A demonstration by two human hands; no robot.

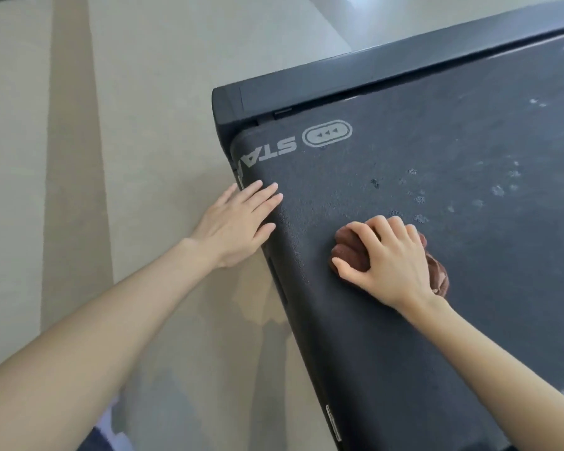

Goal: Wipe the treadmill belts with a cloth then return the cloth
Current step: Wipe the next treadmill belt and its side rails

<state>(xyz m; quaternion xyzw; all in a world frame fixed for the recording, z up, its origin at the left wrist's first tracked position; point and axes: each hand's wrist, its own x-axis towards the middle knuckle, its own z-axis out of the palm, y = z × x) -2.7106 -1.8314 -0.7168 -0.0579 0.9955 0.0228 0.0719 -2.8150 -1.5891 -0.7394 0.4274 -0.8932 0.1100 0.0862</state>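
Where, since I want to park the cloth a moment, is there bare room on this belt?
Bare belt lies between the printed logo and the cloth, and nearer, beside the right forearm. Crowded: the right hand grips the cloth; the left hand rests on the belt's left edge.

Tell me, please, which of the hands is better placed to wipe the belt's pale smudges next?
Right hand: it grips the cloth on the belt, beside the smudges. The left hand lies flat on the side rail, holding nothing.
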